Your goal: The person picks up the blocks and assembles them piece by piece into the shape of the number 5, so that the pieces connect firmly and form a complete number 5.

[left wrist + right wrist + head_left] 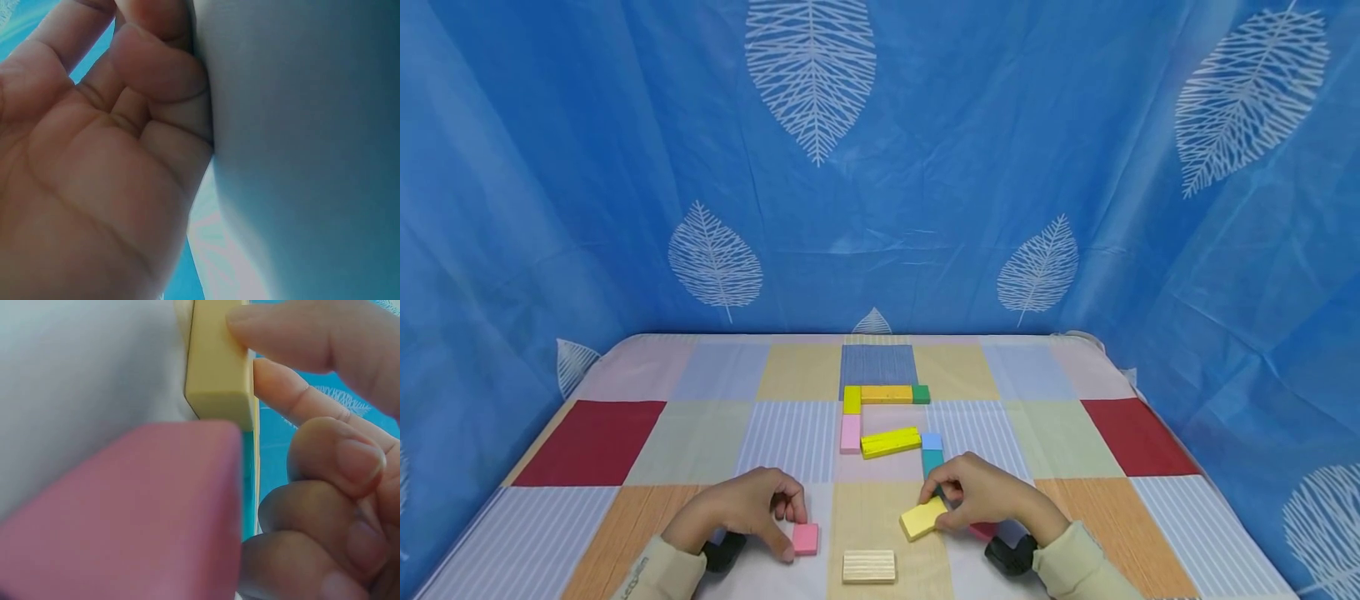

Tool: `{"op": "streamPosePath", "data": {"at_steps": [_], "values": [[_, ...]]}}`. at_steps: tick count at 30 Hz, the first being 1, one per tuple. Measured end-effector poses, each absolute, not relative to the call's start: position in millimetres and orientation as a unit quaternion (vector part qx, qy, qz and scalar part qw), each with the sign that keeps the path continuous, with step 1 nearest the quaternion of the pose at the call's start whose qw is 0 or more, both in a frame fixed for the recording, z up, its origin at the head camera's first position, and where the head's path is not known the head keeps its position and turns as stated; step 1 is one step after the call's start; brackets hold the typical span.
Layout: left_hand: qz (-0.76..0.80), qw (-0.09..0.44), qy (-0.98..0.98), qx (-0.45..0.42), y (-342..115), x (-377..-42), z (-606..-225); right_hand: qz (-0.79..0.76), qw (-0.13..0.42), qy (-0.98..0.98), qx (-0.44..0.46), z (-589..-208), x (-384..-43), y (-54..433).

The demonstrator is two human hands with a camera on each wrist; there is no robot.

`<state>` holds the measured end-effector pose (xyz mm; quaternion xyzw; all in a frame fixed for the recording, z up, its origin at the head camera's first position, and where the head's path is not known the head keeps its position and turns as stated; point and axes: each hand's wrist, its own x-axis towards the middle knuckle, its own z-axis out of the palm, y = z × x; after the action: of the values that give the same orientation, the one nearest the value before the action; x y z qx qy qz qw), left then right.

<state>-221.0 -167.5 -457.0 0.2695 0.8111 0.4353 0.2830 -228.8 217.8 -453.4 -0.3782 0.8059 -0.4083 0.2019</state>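
Note:
A small pink block [806,539] lies on the patchwork cloth. My left hand [748,508] is right at it, thumb by its left edge and a fingertip by its far edge; whether they grip it is unclear. In the left wrist view, the left hand [94,162] has curled fingers, and its fingertips and the pink block are out of sight. My right hand [988,492] pinches a yellow block [922,519] between thumb and finger, tilted on the head view. In the right wrist view, the yellow block [220,362] is held above several curled fingers [312,512].
Farther back, yellow, orange, green, pink, blue and teal blocks form a broken outline, with a bright yellow block [891,442] slanting across it. A ridged wooden block [868,567] lies between the hands. A deep pink block [144,519] lies close under the right hand.

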Motion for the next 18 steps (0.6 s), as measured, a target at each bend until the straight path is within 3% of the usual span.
{"op": "streamPosePath", "data": {"at_steps": [18], "values": [[0.429, 0.282, 0.815, 0.268, -166.2, -220.1, -455.5, -0.411, 0.2, 0.809, -0.368, -453.7, -229.5, 219.0]]}}
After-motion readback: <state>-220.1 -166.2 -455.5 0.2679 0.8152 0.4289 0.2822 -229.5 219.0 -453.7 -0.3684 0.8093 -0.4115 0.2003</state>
